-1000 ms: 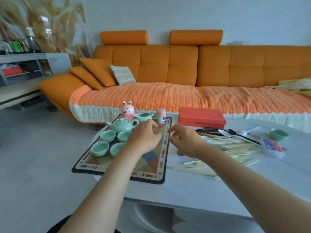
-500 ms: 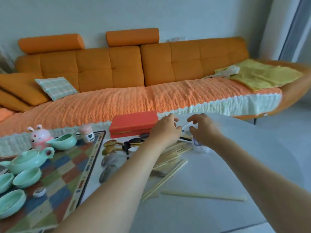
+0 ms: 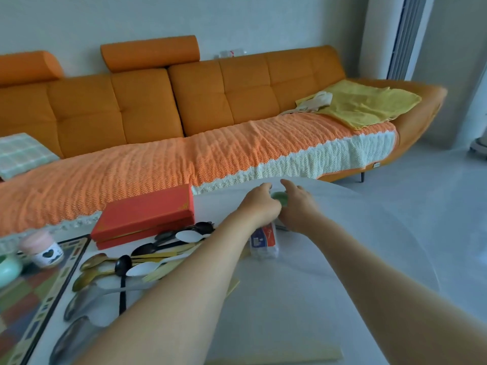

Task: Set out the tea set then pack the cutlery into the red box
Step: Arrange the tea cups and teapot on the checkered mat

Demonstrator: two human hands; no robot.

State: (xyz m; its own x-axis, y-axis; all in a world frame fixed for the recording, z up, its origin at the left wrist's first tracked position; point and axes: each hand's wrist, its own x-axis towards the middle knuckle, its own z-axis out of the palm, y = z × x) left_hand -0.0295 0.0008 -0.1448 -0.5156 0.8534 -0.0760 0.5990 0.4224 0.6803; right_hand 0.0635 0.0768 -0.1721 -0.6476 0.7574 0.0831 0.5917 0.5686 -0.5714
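Frame center: L hand (image 3: 259,205) & R hand (image 3: 299,208) flank green cup (image 3: 281,199), touching; can't tell if fingers grasp it

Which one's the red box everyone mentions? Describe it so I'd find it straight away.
On the white table before the long orange sofa, at its far edge, lies the red box. It is flat, closed, gold-trimmed, just behind the heap of spoons; it is the only box there.
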